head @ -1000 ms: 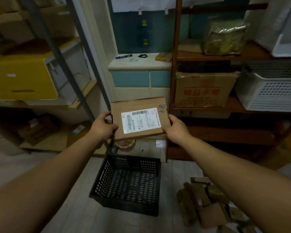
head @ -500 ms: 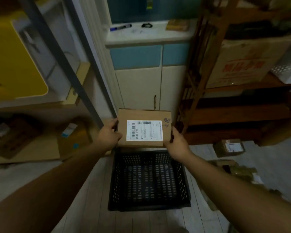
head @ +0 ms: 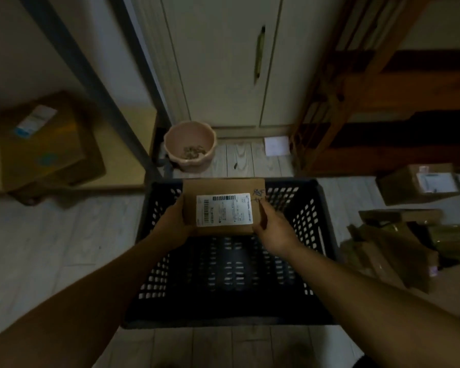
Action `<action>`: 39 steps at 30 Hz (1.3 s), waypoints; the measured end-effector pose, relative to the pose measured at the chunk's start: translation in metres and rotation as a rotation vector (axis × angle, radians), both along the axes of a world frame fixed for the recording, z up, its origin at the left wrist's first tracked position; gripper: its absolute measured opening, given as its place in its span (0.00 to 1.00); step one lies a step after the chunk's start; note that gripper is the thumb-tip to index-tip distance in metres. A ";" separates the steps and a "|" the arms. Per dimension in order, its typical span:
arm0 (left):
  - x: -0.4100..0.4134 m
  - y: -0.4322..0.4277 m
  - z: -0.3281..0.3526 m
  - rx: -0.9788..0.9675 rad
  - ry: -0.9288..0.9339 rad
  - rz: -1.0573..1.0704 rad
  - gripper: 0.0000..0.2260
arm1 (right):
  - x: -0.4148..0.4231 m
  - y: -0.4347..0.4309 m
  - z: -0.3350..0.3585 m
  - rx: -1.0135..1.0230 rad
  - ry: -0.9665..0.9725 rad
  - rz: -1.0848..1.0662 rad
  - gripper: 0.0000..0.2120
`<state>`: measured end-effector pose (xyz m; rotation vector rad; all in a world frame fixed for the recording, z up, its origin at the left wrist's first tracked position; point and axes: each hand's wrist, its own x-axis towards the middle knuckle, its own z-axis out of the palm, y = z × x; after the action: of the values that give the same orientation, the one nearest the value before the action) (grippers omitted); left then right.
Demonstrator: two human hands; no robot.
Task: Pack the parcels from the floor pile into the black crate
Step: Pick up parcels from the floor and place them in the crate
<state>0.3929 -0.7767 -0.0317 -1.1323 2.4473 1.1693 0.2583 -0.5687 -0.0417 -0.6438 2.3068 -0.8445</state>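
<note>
The left hand [head: 174, 223] and right hand [head: 274, 229] each grip one short side of a flat brown cardboard parcel with a white shipping label [head: 223, 209], fingers curled round its edges and label facing up. They hold it level, over the far end of the black perforated plastic crate [head: 154, 261] that sits directly beneath them on the pale plank floor [head: 51, 248]. To the right of the right hand lies the loose pile of brown parcels [head: 391, 243], still to be packed. Beyond the hands stands a pink scalloped bowl [head: 189, 146]. If the hands let go from this height, the parcel could strike the far wall, land tilted and waste room. An uneven release would tip one side down first.
</note>
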 end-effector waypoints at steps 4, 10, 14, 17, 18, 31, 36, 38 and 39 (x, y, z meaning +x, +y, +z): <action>0.005 -0.009 -0.085 -0.051 -0.138 -0.153 0.48 | 0.004 -0.002 -0.088 0.030 0.026 0.087 0.28; 0.008 -0.019 -0.167 -0.136 -0.257 -0.214 0.42 | 0.006 -0.021 -0.167 0.080 -0.005 0.183 0.29; 0.009 -0.024 -0.201 -0.162 -0.287 -0.235 0.39 | 0.007 -0.033 -0.202 0.191 0.002 0.247 0.30; 0.009 -0.026 -0.217 -0.157 -0.303 -0.232 0.37 | 0.007 -0.041 -0.219 0.293 -0.023 0.283 0.33; 0.009 -0.026 -0.222 -0.149 -0.320 -0.233 0.36 | 0.008 -0.044 -0.224 0.314 -0.046 0.284 0.34; 0.014 -0.028 -0.256 -0.141 -0.417 -0.333 0.31 | 0.020 -0.075 -0.260 0.354 -0.206 0.247 0.25; 0.017 -0.033 -0.264 -0.175 -0.521 -0.374 0.34 | 0.021 -0.079 -0.266 0.314 -0.283 0.275 0.26; 0.019 -0.034 -0.268 -0.182 -0.530 -0.403 0.36 | 0.020 -0.075 -0.268 0.306 -0.277 0.284 0.26; 0.020 -0.034 -0.269 -0.183 -0.531 -0.404 0.36 | 0.019 -0.074 -0.269 0.308 -0.271 0.288 0.27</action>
<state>0.4128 -0.8107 -0.3005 -0.7971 2.2342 0.4607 0.2776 -0.6427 -0.3104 -0.6578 1.9828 -0.4031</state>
